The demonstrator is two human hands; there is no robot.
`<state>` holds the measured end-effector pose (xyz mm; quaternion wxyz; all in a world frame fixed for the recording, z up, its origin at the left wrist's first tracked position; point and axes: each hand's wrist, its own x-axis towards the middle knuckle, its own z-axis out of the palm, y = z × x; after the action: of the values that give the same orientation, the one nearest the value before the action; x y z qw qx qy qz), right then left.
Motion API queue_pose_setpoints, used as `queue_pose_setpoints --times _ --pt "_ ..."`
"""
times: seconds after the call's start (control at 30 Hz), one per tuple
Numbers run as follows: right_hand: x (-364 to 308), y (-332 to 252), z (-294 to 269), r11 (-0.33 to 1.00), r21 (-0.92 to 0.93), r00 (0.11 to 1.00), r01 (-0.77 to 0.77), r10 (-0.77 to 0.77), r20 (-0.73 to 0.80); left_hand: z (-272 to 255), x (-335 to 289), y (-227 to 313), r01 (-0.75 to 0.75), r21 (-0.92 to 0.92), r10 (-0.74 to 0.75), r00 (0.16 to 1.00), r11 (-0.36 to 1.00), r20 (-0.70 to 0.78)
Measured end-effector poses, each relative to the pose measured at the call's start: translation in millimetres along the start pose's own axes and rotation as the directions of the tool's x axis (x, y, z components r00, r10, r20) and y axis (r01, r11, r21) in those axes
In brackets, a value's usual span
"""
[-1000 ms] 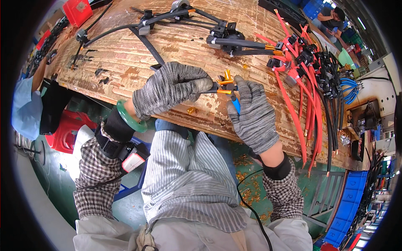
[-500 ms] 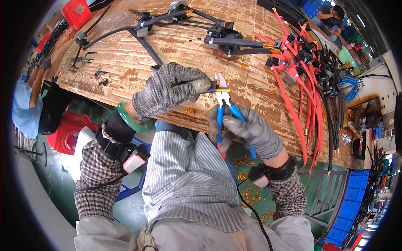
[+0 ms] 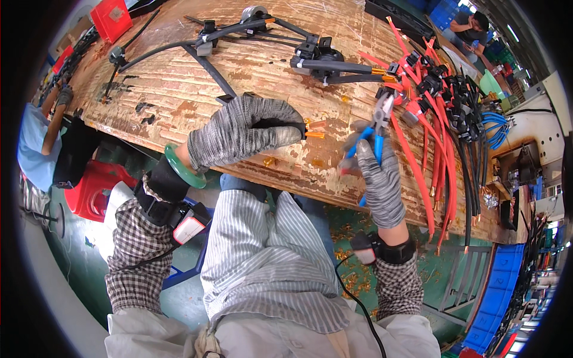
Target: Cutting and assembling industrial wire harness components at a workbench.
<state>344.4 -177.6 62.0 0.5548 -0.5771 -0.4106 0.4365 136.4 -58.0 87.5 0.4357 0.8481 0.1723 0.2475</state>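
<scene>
My left hand [image 3: 248,128], in a grey knit glove, is closed around a black cable whose bare copper ends [image 3: 315,129] poke out past the thumb. The rest of that cable runs back under the glove. Off to the right, my gloved right hand [image 3: 381,179] is wrapped around the blue handles of a pair of cutting pliers [image 3: 378,128]. Their metal jaws point up and away, apart from the copper ends. The fingers behind the handles are blurred.
Black cable assemblies with clamps [image 3: 328,62] lie beyond my hands on the worn wooden table [image 3: 173,83]. Red cables [image 3: 418,161] are heaped at the right, beside black ones. Blue crates [image 3: 498,286] stand at the lower right. A person [image 3: 39,140] works at the far left, another [image 3: 468,33] at the back right.
The pliers have come off the cable end; my right hand has swung them up and to the right. Split copper ends now show at my left hand, which stays nearly in place.
</scene>
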Motion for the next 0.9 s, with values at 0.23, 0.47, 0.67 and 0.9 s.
queue_pose_setpoints --times 0.23,0.47,0.67,0.9 --pt "-17.1 20.2 -8.6 0.38 -0.836 0.879 0.396 -0.421 0.225 1.1 25.1 -1.4 0.162 -0.273 -0.127 0.982 0.948 0.141" --pt "-14.0 22.1 4.4 0.419 -0.819 0.876 0.392 -0.441 0.193 0.8 35.1 -5.6 0.203 -0.306 -0.154 0.972 0.93 0.177" --pt "-12.0 25.5 9.9 0.341 -0.85 0.843 0.401 -0.501 0.197 -1.2 34.2 -5.8 0.19 -0.215 -0.15 0.97 0.958 0.193" --pt "-12.3 22.9 9.9 0.216 -0.899 0.809 0.381 -0.549 0.211 -7.0 54.7 -29.4 -0.648 0.338 0.596 0.761 0.683 0.254"
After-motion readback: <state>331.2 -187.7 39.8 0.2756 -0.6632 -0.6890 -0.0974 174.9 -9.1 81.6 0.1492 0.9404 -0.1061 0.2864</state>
